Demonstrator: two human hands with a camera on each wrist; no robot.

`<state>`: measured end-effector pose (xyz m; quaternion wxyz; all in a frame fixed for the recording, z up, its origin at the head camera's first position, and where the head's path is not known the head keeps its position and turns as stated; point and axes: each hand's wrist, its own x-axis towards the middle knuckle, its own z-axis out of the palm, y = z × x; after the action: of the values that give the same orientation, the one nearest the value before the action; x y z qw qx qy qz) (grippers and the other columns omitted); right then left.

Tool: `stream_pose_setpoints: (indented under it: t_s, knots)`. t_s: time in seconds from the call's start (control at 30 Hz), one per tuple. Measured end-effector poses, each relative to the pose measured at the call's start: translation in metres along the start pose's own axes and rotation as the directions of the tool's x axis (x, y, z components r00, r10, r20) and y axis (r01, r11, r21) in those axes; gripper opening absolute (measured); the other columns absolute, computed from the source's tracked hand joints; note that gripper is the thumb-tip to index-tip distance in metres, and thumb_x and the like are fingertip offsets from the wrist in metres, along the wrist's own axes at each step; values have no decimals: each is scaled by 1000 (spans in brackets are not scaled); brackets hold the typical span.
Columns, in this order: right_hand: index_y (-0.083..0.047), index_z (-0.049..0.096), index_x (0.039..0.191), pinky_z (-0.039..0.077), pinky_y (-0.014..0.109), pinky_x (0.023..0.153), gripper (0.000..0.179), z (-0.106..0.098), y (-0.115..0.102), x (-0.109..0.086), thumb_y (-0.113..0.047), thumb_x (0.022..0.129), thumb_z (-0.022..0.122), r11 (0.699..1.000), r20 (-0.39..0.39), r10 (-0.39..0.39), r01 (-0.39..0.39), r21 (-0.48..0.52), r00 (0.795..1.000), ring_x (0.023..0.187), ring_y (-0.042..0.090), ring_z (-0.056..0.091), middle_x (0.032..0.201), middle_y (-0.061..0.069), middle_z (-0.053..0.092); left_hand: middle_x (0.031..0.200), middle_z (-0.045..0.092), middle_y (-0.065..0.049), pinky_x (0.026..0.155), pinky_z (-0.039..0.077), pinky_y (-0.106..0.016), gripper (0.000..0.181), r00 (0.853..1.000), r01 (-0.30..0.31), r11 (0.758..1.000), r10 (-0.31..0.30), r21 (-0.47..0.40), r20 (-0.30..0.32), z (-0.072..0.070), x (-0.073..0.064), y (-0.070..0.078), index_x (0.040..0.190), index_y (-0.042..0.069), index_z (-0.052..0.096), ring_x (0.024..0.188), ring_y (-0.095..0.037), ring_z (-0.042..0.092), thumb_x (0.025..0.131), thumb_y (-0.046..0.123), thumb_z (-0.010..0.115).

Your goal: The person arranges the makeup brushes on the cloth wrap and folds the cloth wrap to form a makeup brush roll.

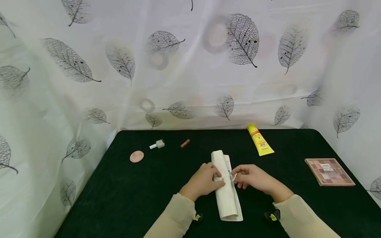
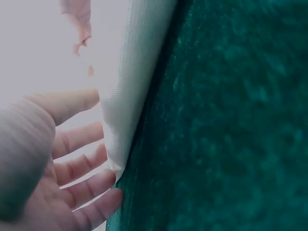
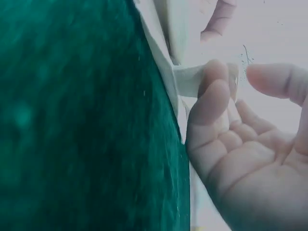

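A white fabric roll point(image 1: 227, 201) with a small metal snap lies lengthwise on the dark green tabletop, a loose flap along its right side. My left hand point(image 1: 205, 180) rests on the roll from the left, thumb and index finger on either side of the snap. In the left wrist view its fingers point(image 2: 84, 163) are almost straight against the cloth. A short pale strap point(image 3: 188, 80) comes out from the roll's right side. My right hand point(image 1: 254, 178) holds this strap in its curled fingers, while the thumb point(image 3: 272, 79) stands apart from them.
Toward the back left lie a round pink disc point(image 1: 137, 156), a nail polish bottle point(image 1: 160, 143) and a small reddish-brown tube point(image 1: 185, 143). A yellow squeeze tube point(image 1: 260, 142) is at the back right, a makeup palette point(image 1: 329, 172) at the right edge. Leaf-print curtains point(image 1: 190, 82) surround the table.
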<state>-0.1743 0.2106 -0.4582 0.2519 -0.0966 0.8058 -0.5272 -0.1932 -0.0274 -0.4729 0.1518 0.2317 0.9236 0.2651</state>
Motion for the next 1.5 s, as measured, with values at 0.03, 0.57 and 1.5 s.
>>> stream_pose_setpoints:
  t_s: [0.03,0.57,1.5]
  knots:
    - [1,59,126,54,37,74,33,1,-1,2,-15,98,60,1000,18,-21,21,-12,1000,86,26,63,97,10,68,117,58,6,77,48,-26,24,1000,-2,1000,2,-6,1,0,0,0,105,23,74,98,-11,48,92,43,73]
    - [-19,67,99,50,31,71,9,11,-10,30,-28,97,68,906,58,-169,178,-384,984,86,18,56,94,-2,61,94,59,9,75,46,-23,11,997,-66,997,64,48,40,-2,6,7,92,18,74,88,-8,48,98,24,67]
    - [-21,71,99,50,29,69,6,20,-11,29,-26,97,67,843,87,-249,260,-470,965,82,13,54,93,-6,58,90,56,5,71,45,-29,13,994,78,985,-66,-155,81,0,-1,4,98,16,67,85,-13,47,104,22,57]
